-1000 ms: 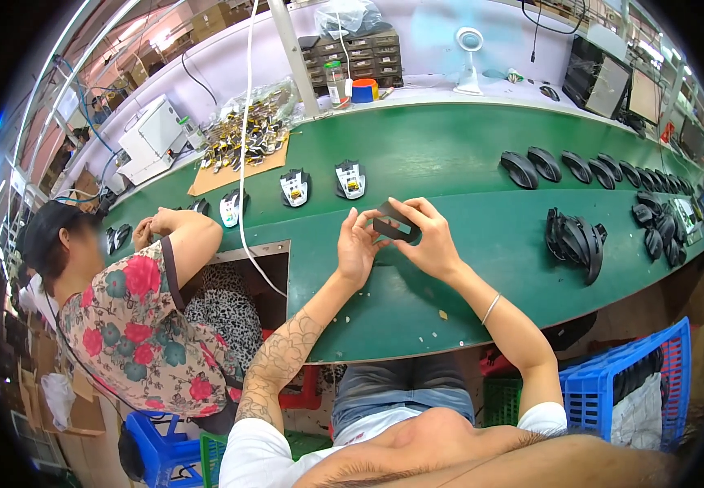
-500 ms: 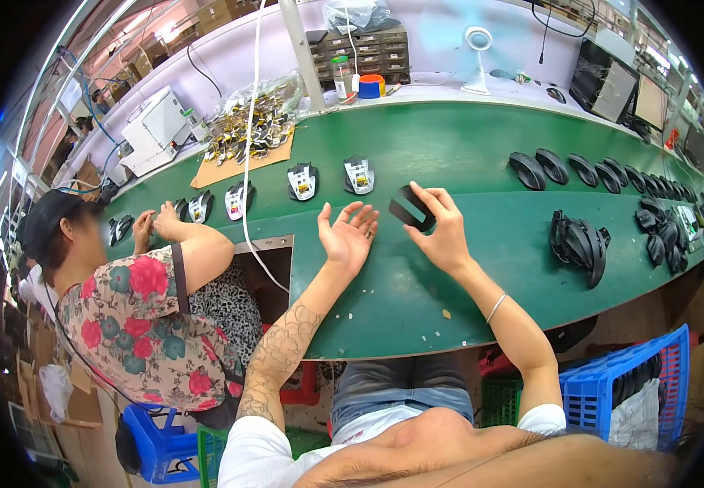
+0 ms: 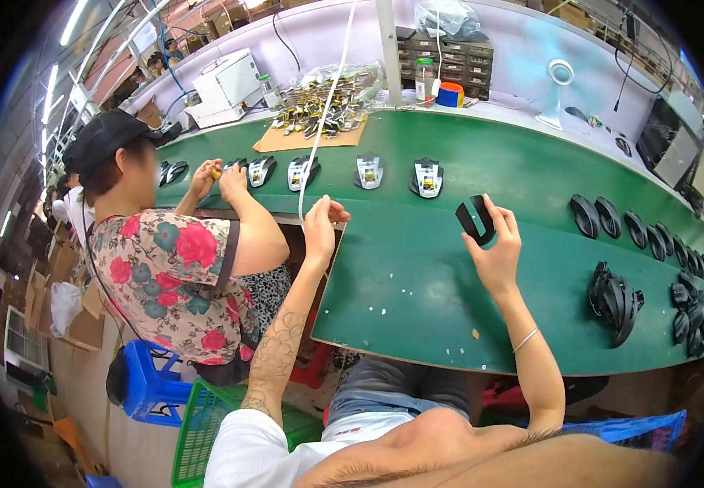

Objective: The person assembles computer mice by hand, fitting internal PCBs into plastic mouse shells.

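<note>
My right hand (image 3: 497, 244) grips a black computer mouse cover (image 3: 472, 225) with a slot through it, thumb on one side and fingers on the other, above the green bench. Off to the left, my left hand (image 3: 319, 228) is raised over the bench edge, fingers loosely extended and nothing held. It appears close to the hanging white cable (image 3: 325, 114). Beyond my hands stand coverless mouse bases in a row, the nearest a black and silver mouse base (image 3: 428, 180), with another mouse base (image 3: 369, 172) to its left.
Black mouse shells (image 3: 585, 216) line the right side, with a stack of curved black parts (image 3: 612, 301) nearer. At left a co-worker (image 3: 165, 252) handles a small yellow part. Small components (image 3: 323, 106) are heaped on cardboard. A fan (image 3: 558, 89) stands behind the green bench (image 3: 417, 276).
My view has turned left. My left hand has swung left, away from the cover, and its palm has turned. My right hand still holds the mouse cover.
</note>
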